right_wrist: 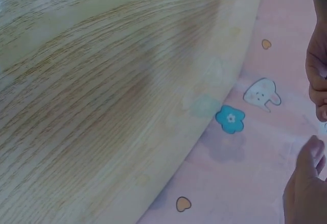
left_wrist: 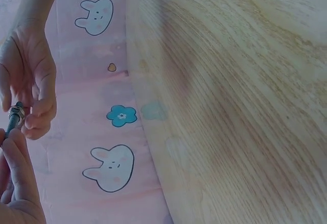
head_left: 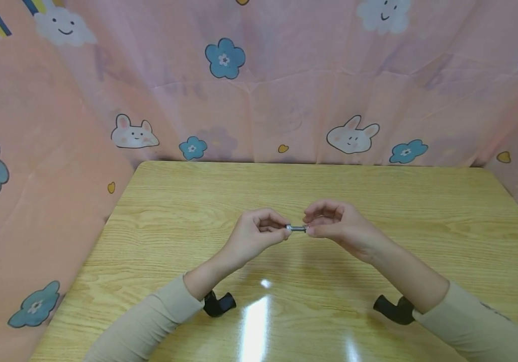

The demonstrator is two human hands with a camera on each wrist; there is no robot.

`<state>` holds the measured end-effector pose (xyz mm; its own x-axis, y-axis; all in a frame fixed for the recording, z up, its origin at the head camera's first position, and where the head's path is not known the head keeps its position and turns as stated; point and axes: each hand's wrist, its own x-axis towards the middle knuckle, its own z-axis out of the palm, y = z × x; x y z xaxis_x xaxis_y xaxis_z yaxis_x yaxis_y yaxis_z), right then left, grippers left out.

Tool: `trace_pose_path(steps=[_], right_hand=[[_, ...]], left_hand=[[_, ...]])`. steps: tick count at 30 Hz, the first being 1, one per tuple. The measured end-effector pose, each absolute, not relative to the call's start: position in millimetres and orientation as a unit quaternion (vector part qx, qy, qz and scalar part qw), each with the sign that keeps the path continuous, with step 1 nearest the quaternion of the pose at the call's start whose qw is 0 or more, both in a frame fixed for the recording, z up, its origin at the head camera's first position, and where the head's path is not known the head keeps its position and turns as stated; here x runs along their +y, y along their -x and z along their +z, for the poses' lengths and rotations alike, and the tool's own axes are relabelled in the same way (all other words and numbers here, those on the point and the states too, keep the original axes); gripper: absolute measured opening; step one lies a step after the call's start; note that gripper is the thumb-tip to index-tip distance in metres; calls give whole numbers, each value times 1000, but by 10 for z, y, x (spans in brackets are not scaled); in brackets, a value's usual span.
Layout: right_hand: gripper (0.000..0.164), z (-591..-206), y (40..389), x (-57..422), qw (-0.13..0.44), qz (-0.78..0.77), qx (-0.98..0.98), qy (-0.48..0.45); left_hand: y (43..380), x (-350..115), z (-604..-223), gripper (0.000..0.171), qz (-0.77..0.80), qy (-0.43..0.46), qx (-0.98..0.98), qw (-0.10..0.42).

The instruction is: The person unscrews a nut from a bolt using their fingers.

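Both hands meet over the table around a small metal bolt (head_left: pixel 297 229) with a threaded shank. My left hand (head_left: pixel 256 234) pinches its head end between thumb and fingertips. At the other end, the thumb and bent fingers of my right hand (head_left: pixel 338 226) are around a metal nut (left_wrist: pixel 17 110) on the thread. The left wrist view has the bolt at its left edge, the left hand (left_wrist: pixel 18 175) below and the right hand (left_wrist: pixel 28 73) above. In the right wrist view, both the right hand (right_wrist: pixel 305 183) and left hand (right_wrist: pixel 318 76) are partly cut off.
Beneath the hands lies a wood-grain table (head_left: pixel 186 201), with bright reflections near its front. A pink patterned cloth (head_left: pixel 259 110) hangs along the back and sides. Black devices show under the left sleeve (head_left: pixel 219 304) and right sleeve (head_left: pixel 395 309).
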<state>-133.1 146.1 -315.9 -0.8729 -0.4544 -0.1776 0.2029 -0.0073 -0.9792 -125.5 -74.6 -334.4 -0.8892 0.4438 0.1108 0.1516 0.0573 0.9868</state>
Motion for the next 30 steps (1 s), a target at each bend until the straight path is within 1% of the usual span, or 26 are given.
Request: trace_pose_path(steps=[2, 5, 6, 10, 12, 16, 18, 21, 24, 27, 30], right_hand=[[16, -3157, 1331, 1458, 234, -700, 668, 95], [5, -3143, 1330, 1452, 253, -701, 662, 83], [4, -3141, 1330, 1451, 262, -702, 657, 81], [8, -3152, 1328, 1459, 283, -709, 641, 80], [8, -3162, 1327, 1469, 276, -710, 642, 85], [15, -3162, 1325, 1485, 254, -703, 659, 89], [12, -3151, 1323, 1481, 252, -698, 664, 88], [4, -3138, 1324, 1464, 270, -698, 659, 77], [9, -3142, 1325, 1453, 286, -699, 652, 71], [3, -3160, 1325, 1460, 279, -697, 655, 82], [12, -3170, 1325, 1469, 264, -693, 664, 94]], left_hand=[[1253, -741, -3340, 14, 655, -203, 719, 113], [1267, -740, -3378, 15, 656, -202, 718, 112], [1270, -740, -3387, 15, 657, -203, 718, 110], [1272, -739, -3402, 14, 656, -210, 717, 106], [1276, -739, -3409, 14, 656, -212, 717, 105], [1280, -739, -3409, 14, 656, -212, 716, 107], [1280, -738, -3407, 14, 657, -213, 715, 108], [1282, -738, -3405, 14, 657, -214, 715, 108], [1282, -738, -3399, 15, 655, -210, 717, 109], [1275, -738, -3385, 15, 655, -201, 720, 112], [1272, -739, -3380, 15, 656, -197, 719, 113]])
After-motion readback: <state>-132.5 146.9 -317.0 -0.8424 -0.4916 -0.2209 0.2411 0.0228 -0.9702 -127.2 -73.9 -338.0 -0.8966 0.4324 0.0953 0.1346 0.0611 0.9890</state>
